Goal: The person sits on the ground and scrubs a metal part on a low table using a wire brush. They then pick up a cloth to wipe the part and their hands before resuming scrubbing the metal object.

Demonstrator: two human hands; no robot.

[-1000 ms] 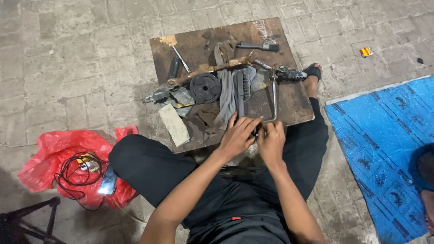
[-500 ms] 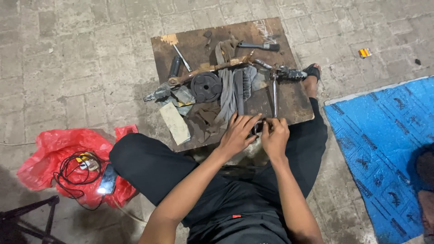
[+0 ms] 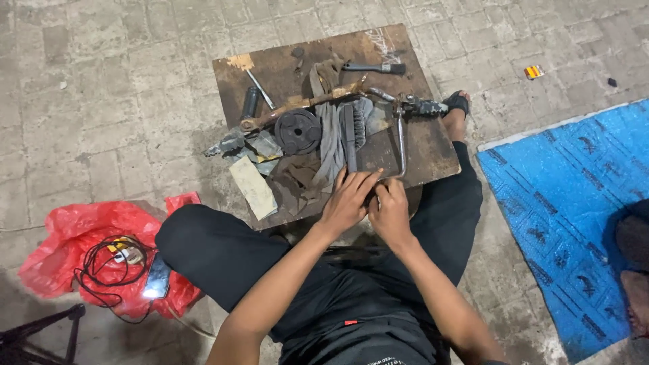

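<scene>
I sit on the ground with a brown wooden board (image 3: 433,145) in front of my legs. My left hand (image 3: 349,199) and my right hand (image 3: 390,211) meet at the board's near edge, fingers closed around the near end of a bent metal rod (image 3: 401,142). The rod runs away from me to a black ribbed footpeg (image 3: 424,107). What sits between my fingers is hidden. A black round disc (image 3: 298,131), a grey rag (image 3: 330,138) and a black brush (image 3: 351,128) lie just beyond my left hand.
A hammer (image 3: 374,67), a long rusty bar (image 3: 304,103) and a pale sandpaper strip (image 3: 253,186) lie on the board. A red plastic bag (image 3: 74,233) with black cables and a phone (image 3: 157,277) sits at left. A blue tarp (image 3: 574,203) covers the ground at right.
Both hands stay together on the rod's near end with only small finger shifts. Nothing on the board has moved.
</scene>
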